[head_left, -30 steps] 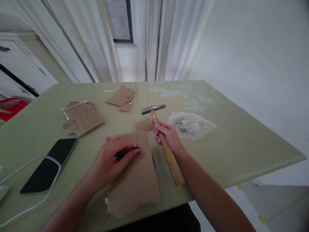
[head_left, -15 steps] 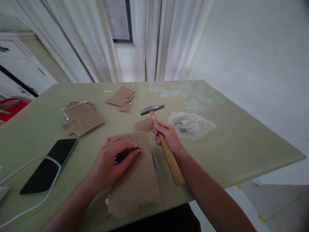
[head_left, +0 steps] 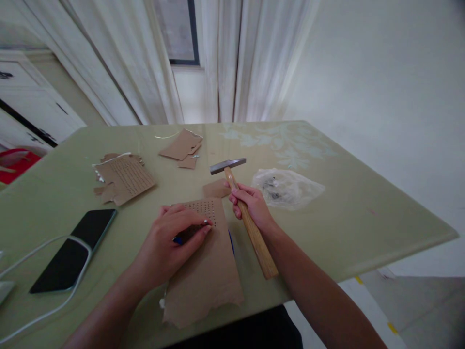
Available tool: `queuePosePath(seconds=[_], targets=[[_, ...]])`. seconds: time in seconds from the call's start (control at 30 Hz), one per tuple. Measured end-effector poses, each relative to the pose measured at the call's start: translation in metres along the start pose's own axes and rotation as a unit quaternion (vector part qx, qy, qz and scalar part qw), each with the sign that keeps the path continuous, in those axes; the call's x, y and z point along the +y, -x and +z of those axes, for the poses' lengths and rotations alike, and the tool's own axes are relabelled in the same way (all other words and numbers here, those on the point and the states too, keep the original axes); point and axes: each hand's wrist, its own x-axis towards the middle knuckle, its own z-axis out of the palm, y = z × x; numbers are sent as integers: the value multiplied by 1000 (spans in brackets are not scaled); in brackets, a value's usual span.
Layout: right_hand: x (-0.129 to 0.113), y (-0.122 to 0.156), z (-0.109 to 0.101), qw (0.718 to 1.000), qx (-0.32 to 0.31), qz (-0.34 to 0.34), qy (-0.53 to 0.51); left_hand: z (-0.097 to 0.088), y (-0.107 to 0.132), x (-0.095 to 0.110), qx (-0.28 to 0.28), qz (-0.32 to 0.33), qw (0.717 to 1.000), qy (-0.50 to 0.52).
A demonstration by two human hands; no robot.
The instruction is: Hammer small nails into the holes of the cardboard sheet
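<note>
My left hand rests on a brown cardboard piece, thumb and forefinger pinching a small nail whose bright head shows above the fingertips. Rows of small dark dots run across the far end of the cardboard, partly hidden by this hand. In my right hand is a hammer, gripped by the upper part of its wooden handle. Its metal head is raised beyond the cardboard's far edge, apart from the nail. Something blue shows from under the cardboard's right side.
A clear plastic bag with small dark pieces lies right of the hammer. Dotted cardboard and other scraps lie farther back. At left are a black phone and a white cable. The table's edge runs along the right.
Almost nothing differs. Both hands keep their grips and places, and the view has shifted very slightly.
</note>
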Motion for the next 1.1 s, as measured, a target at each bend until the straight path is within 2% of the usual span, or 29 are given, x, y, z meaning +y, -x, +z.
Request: queuePosePath(seconds=[0.17,0.33,0.4,0.5,0.63,0.77,0.87,0.97,1.03,1.1], targets=[[-1,1,0,1000,-14,-1,14,1,-4,1,-1,33,999,-19],[-8,6,2,998,-23,-17,52,6,-7,-2,5,31,1000,0],[-17,17,3,996,-26,-32,77,8,-7,-5,8,28,999,30],[-41,52,5,986,-48,-42,154,11,-8,-8,1,23,998,53],[-81,115,15,946,-80,-20,312,13,-11,-11,-10,24,998,59],[-109,156,35,892,-54,-53,445,13,-13,-11,-11,20,998,55],[-115,164,47,846,-43,-73,527,13,-14,-10,-15,18,998,57],[-117,165,52,803,-67,-62,589,14,-15,-9,-19,18,998,59],[-119,166,53,799,-69,-61,595,15,-15,-9,-17,18,998,58],[-121,167,54,813,-52,-69,575,16,-15,-10,-14,20,998,60]])
